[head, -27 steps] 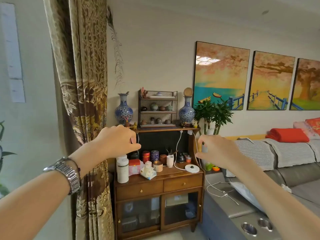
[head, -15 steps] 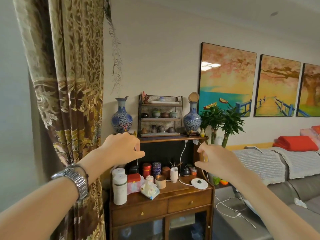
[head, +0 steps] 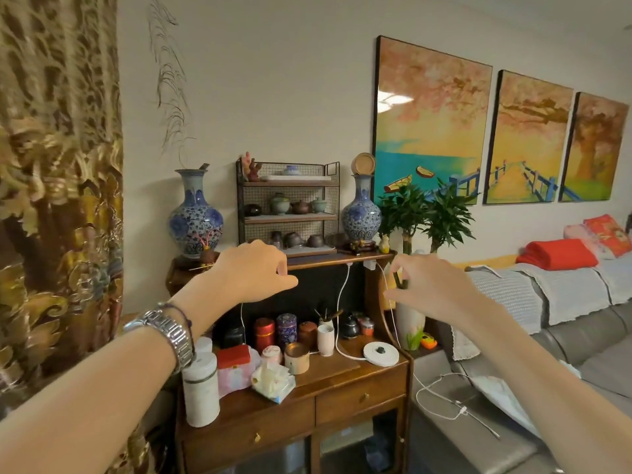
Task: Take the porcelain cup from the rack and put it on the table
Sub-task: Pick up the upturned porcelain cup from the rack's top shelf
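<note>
A black wire rack with three wooden shelves stands on top of a wooden cabinet. Its middle shelf holds a pale green porcelain cup, a brown teapot and a second green cup. Dark cups sit on the bottom shelf, and a blue-and-white lidded bowl on the top one. My left hand hovers in front of the rack's lower left corner, fingers loosely curled, holding nothing. My right hand is raised to the right of the cabinet, thumb and fingers apart, empty.
Two blue-and-white vases flank the rack. Tins, jars, a tissue pack and a white charger disc crowd the cabinet's lower surface. A curtain hangs at the left. Right of the cabinet are a potted plant and a grey sofa.
The view has closed in on the cabinet and the rack looks larger. Both hands stay raised; the left has come up level with the rack's bottom shelf.
</note>
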A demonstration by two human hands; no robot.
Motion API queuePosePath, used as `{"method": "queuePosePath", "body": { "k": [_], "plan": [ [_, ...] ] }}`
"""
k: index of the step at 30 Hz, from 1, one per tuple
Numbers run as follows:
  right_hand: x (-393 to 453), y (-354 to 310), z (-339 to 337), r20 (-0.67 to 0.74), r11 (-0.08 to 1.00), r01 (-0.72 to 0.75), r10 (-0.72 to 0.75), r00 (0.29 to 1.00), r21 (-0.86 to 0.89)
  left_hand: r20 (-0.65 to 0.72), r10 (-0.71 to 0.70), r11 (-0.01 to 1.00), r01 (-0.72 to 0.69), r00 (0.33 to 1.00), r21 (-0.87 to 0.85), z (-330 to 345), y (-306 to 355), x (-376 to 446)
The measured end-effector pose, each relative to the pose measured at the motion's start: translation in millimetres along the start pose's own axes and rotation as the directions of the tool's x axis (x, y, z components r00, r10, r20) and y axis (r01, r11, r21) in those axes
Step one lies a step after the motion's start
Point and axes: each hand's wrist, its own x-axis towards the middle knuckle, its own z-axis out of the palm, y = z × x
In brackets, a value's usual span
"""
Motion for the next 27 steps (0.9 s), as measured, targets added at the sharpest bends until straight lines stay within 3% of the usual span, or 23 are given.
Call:
{"method": "queuePosePath", "body": {
  "k": [12,27],
  "plan": [
    [197,57,58,-0.06,0.994,0.086,-0.09,0.994,-0.063,-0.074,-0.054,0.995,0.06,0.996,0.081,52,-32,175],
    [366,84,171,-0.127,0.972,0.224,-0.231,0.965,-0.069,-0.096,-0.035,0.988,0.049,0.995,0.144,126,-92,325]
  ]
}}
